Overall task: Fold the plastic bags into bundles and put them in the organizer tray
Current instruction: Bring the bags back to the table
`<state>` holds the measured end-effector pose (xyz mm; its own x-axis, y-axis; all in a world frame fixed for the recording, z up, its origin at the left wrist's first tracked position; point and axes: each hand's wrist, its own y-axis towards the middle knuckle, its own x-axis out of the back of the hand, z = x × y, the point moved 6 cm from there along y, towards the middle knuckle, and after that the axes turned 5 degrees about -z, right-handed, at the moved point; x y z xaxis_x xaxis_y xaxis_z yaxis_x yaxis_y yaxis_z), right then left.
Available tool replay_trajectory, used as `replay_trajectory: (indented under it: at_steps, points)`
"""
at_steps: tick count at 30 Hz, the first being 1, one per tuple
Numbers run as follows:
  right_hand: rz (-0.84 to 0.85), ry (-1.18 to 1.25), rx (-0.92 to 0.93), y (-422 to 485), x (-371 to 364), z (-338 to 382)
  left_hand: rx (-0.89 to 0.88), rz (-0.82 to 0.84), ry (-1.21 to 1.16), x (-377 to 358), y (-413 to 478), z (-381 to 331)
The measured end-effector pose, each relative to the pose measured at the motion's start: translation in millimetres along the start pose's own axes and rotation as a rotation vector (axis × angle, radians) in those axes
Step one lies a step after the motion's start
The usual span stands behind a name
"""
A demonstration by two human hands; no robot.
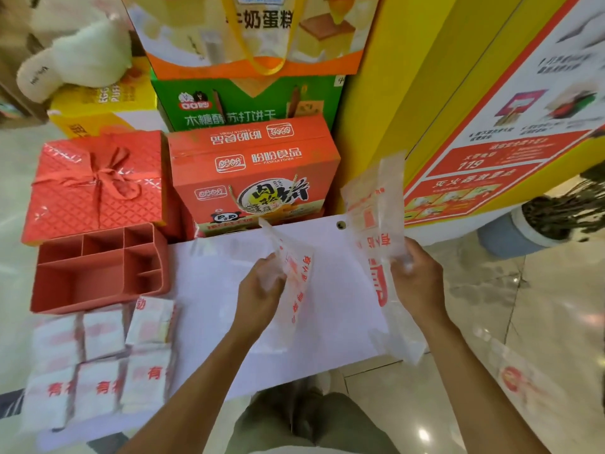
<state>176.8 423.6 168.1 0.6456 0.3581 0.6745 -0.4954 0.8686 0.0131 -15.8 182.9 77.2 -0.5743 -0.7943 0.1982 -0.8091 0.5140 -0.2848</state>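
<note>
Above a white board (222,306), each of my hands holds a translucent plastic bag with red print. My left hand (260,291) grips a narrow folded bag (294,273) near its upper end. The other bag (376,231), longer, stands upright in the grip of my right hand (417,276) and hangs below it past the board's edge. The red organizer tray (98,270), divided into several compartments with nothing in them, sits at the board's left. Several folded bag bundles (98,362) lie in front of the tray.
A red gift box with a ribbon (95,185) sits behind the tray. Stacked food cartons (252,172) stand behind the board, against a yellow pillar (409,93). Another bag (523,385) lies on the tiled floor at right. A potted plant (550,217) is further right.
</note>
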Motion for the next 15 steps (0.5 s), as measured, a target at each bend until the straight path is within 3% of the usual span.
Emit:
replay_trajectory:
  at_steps: [6,12,15]
  points:
    - [-0.012,0.012,-0.015,7,37,-23,-0.124,0.055,0.083,-78,-26,-6]
    - [0.014,-0.023,-0.005,22,77,-68,-0.174,0.356,0.187,-171,-57,29]
    - [0.072,-0.053,0.042,27,82,-81,-0.162,0.497,0.546,-198,-67,73]
